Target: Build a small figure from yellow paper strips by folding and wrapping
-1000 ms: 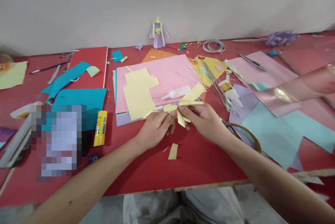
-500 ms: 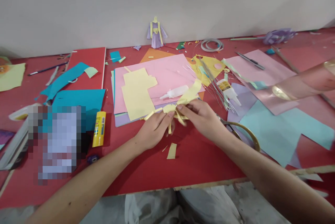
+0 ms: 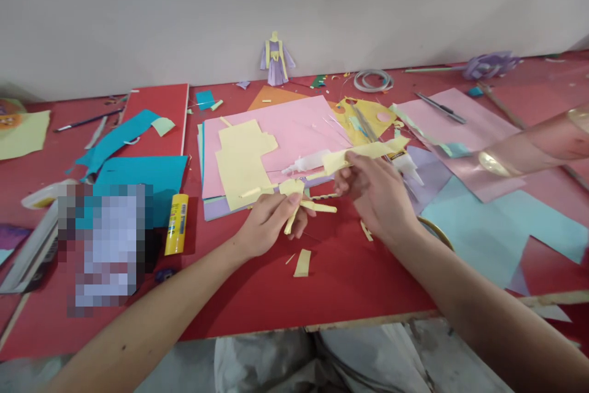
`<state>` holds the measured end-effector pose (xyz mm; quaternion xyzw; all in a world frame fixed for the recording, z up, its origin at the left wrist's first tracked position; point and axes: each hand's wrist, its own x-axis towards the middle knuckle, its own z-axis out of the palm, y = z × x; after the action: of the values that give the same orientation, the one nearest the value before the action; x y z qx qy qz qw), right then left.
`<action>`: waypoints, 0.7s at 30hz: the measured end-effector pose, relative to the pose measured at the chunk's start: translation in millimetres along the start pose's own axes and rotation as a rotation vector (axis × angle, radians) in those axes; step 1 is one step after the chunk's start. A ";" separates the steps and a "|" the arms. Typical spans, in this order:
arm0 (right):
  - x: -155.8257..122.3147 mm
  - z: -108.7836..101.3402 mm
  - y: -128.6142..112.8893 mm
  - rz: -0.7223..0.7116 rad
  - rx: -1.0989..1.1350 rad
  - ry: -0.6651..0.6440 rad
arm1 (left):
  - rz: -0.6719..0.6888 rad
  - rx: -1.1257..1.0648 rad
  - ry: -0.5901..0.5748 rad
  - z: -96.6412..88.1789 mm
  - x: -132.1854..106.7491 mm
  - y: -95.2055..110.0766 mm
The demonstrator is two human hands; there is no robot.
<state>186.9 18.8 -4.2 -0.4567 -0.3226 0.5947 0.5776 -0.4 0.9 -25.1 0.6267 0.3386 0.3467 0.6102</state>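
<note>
Pinched in my left hand [image 3: 271,221] is a small yellow paper figure [image 3: 291,187] with thin rolled limbs sticking out. My right hand [image 3: 380,194], a little apart to the right, holds a long yellow paper strip [image 3: 368,151] between thumb and fingers. Behind the hands, a white glue bottle [image 3: 309,162] lies on stacked pink paper [image 3: 294,117], beside a cut yellow sheet [image 3: 242,166]. A yellow paper scrap [image 3: 302,263] is on the red table in front of me. The scissors [image 3: 437,230] are mostly covered by my right forearm.
A yellow glue stick [image 3: 176,224] lies at the left, near blue paper [image 3: 138,175]. A purple-and-yellow paper doll [image 3: 275,62] leans on the back wall. On the right are a second glue bottle [image 3: 407,166], a pen [image 3: 440,107], light blue paper [image 3: 478,227] and a clear tube [image 3: 534,141].
My hands have moved apart. The right hand has gone right with the yellow strip, while the left keeps the paper figure, whose limbs now show more clearly.
</note>
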 end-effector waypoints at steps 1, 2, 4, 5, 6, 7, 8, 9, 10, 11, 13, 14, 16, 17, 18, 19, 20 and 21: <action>1.6 -0.9 -0.6 -0.064 -0.010 0.027 | 0.014 -0.003 -0.027 -0.5 -0.6 0.3; 3.1 -1.7 -1.4 -0.109 -0.033 0.035 | 0.029 -0.001 -0.055 -0.9 -1.2 0.9; 5.9 -3.7 -3.3 -0.104 -0.114 -0.020 | 0.060 0.013 -0.117 -1.5 -2.3 2.6; 7.1 -5.0 -4.3 -0.056 -0.163 -0.083 | 0.074 0.025 -0.153 -1.8 -2.6 3.5; 8.3 -6.3 -5.4 0.005 -0.218 -0.161 | 0.085 0.043 -0.191 -2.0 -2.8 4.4; 9.3 -7.7 -6.5 0.058 -0.284 -0.244 | 0.090 0.068 -0.228 -2.2 -2.8 5.1; 10.1 -9.2 -7.6 0.088 -0.355 -0.320 | 0.090 0.097 -0.259 -2.3 -2.5 5.6; 10.6 -10.5 -8.8 0.097 -0.424 -0.385 | 0.083 0.128 -0.283 -2.3 -2.1 5.9; 10.8 -11.6 -10.0 0.093 -0.488 -0.437 | 0.074 0.159 -0.298 -2.3 -1.4 6.1; 10.7 -12.6 -11.3 0.089 -0.543 -0.482 | 0.064 0.190 -0.299 -2.2 -0.6 6.0; 9.8 -14.2 -13.9 0.108 -0.581 -0.564 | 0.042 0.240 -0.277 -2.1 1.1 5.5; 9.3 -15.1 -15.2 0.137 -0.569 -0.598 | 0.031 0.252 -0.258 -2.0 1.9 5.0; 8.8 -17.0 -17.4 0.196 -0.509 -0.637 | 0.006 0.237 -0.223 -2.1 2.9 3.8; 8.9 -18.2 -18.3 0.212 -0.481 -0.638 | -0.007 0.215 -0.209 -2.2 3.2 3.2; 9.3 -19.3 -19.2 0.221 -0.467 -0.631 | -0.022 0.198 -0.197 -2.4 3.4 2.6; 9.9 -20.3 -20.1 0.219 -0.476 -0.622 | -0.037 0.193 -0.182 -2.7 3.5 2.2; 10.5 -21.1 -21.0 0.204 -0.504 -0.616 | -0.052 0.200 -0.171 -2.9 3.6 1.9; 11.0 -21.6 -21.8 0.182 -0.546 -0.616 | -0.067 0.216 -0.167 -3.2 3.7 1.8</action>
<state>216.2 29.2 5.7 -0.4206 -0.5844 0.6447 0.2569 -1.1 5.7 -23.2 0.7036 0.3429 0.2345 0.5765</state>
